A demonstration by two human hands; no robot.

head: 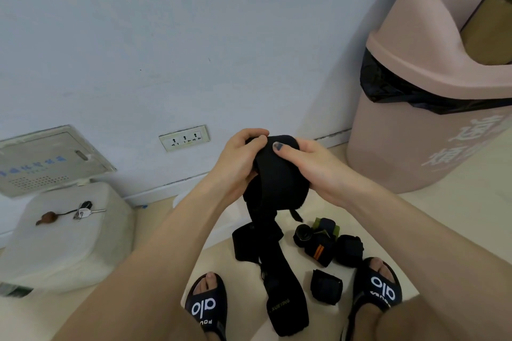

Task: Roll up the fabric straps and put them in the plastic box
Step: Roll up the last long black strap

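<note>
We hold one black fabric strap [273, 171] up over the floor [432, 230], between our two feet. The left hand [238, 160] grips the near-left side of the forming roll, fingers curled over its top. The right hand [307, 163] grips the right side, thumb pressed flat on the outer turn. Both hands are closed round this one strap.

State of the roll: only the upper part is wound. A long tail [282, 293] hangs down from the hands and reaches floor level between the sandals [206, 310]; a printed label shows near its lower end. We judge this strap to be partly rolled, with most of its length left to wind.

A second loose strap section [243, 243] lies on the floor behind the tail; we cannot tell whether it belongs to the held strap or is a separate one.

Completed work: several rolled bundles [318, 243] lie grouped on the floor just beside the right foot, including one with an orange stripe and one with green edging. A further small black roll [326, 286] lies nearer us.

Remaining work: the white box [63, 235] at the left floor edge, near the wall, is probably the plastic box; keys [80, 212] rest on its closed lid. None of the rolls visible here has been put in it. We judge that the storing step has not begun for them.
</note>
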